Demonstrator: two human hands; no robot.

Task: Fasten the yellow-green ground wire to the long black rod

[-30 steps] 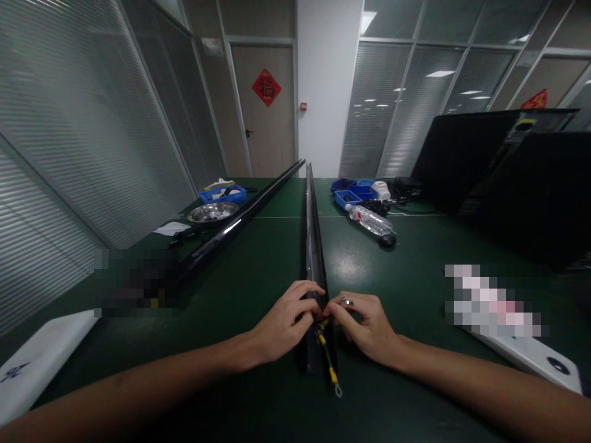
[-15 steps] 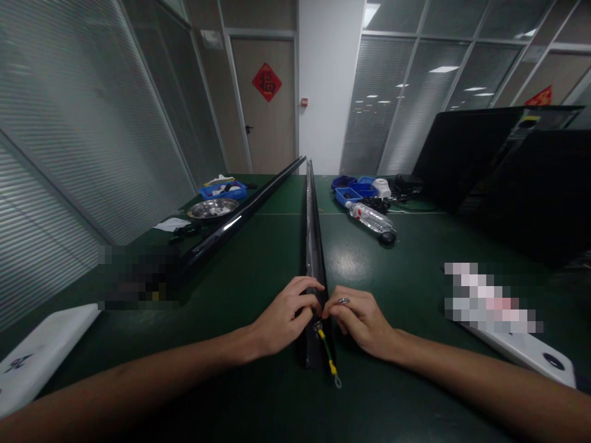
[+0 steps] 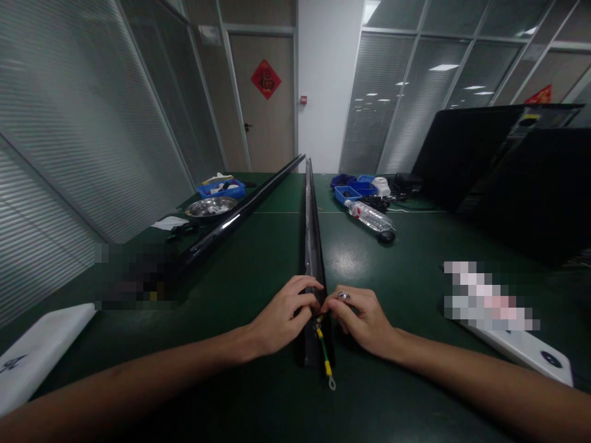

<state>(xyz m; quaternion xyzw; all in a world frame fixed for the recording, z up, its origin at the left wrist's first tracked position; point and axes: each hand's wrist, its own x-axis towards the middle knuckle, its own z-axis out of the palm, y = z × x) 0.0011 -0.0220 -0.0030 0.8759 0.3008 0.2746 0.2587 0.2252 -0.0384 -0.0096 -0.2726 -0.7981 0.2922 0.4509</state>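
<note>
A long black channel-shaped rail (image 3: 314, 246) lies lengthwise on the green table, its near end between my hands. My left hand (image 3: 292, 311) reaches over it from the left, fingers curled and thumb beside the upper end of a short green-and-yellow wire (image 3: 324, 347). From the right, my right hand (image 3: 357, 317) pinches at the same spot, a ring on one finger. Whatever the fingertips close on is hidden. Yellow sleeves cover both ends of the wire, and its free ring terminal (image 3: 332, 383) hangs toward me, past the rail's end.
To the left a second black rail (image 3: 221, 229) lies at a slant, near a metal dish (image 3: 210, 207) and a blue tray (image 3: 221, 188). On the right are blue bins (image 3: 348, 194), a plastic bottle (image 3: 370, 216), a white device (image 3: 530, 351) and dark panels (image 3: 521, 166).
The wire's free ring terminal has swung slightly to the left. Both hands stay at nearly the same place on the rail, with only small finger movement.
</note>
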